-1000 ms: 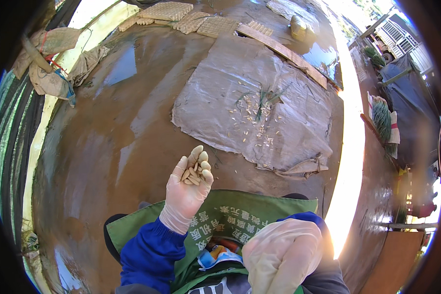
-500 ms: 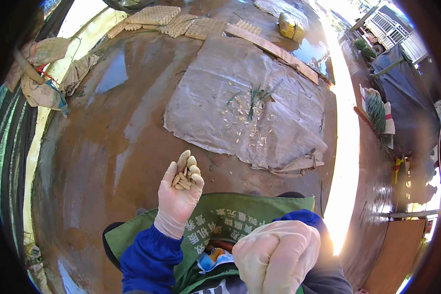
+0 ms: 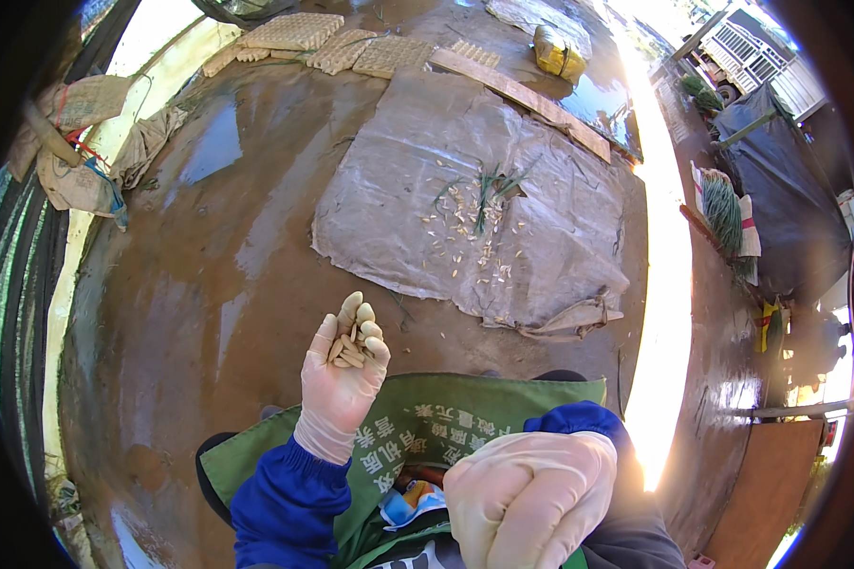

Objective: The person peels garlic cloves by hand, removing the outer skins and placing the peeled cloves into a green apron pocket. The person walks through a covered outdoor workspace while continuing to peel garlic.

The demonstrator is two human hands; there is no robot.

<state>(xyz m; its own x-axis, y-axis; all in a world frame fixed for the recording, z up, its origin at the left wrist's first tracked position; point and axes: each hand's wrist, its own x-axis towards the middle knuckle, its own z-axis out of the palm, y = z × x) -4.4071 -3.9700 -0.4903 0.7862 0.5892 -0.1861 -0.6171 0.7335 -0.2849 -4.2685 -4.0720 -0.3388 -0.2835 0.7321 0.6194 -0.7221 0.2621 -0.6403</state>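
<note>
My left hand point(image 3: 342, 370), in a thin whitish glove, is turned palm up with its fingers curled into a cup. Several pale, long, flat seeds point(image 3: 348, 354) lie in that cup. Close to the camera, my right hand point(image 3: 531, 493), gloved alike, is closed with its fingers bent together; whatever they may pinch is hidden. A green apron point(image 3: 266, 450) with printing covers my lap below both hands. In its fold sits a crumpled blue, white and orange packet point(image 3: 413, 503).
Ahead on the wet brown floor lies a grey sheet point(image 3: 389, 190) scattered with pale seeds or husks point(image 3: 479, 251) and green leaves. Behind it are a wooden plank point(image 3: 531, 104) and egg trays point(image 3: 294, 31). A yellow bundle point(image 3: 558, 55) stands further back; green stalks point(image 3: 723, 213) lie right.
The whole view has shifted very slightly. Both hands keep nearly the same pose, and the seeds stay in my left hand.
</note>
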